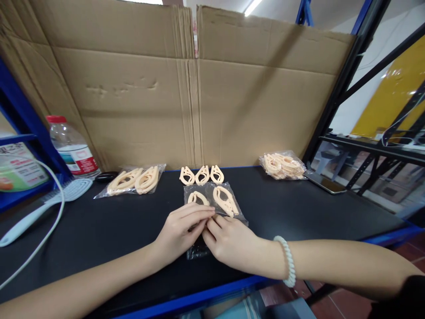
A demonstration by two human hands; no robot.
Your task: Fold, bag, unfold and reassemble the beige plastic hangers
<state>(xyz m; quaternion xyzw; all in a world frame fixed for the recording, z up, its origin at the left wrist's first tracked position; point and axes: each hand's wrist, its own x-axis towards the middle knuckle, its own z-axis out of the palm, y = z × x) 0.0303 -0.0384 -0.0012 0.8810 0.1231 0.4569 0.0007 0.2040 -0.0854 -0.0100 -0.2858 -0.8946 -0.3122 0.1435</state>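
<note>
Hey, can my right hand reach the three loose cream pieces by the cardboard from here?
Probably yes: between the right hand and the loose pieces I see mainly the low clear bag, which it could likely pass over, keeping right of the left hand.

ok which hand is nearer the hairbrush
Left. The left hand is at the middle clear bag, to the right of the hairbrush; the right hand is at the same bag, farther right.

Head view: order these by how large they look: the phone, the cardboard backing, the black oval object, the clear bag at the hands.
1. Cardboard backing
2. Clear bag, though partly covered
3. Phone
4. Black oval object
</note>
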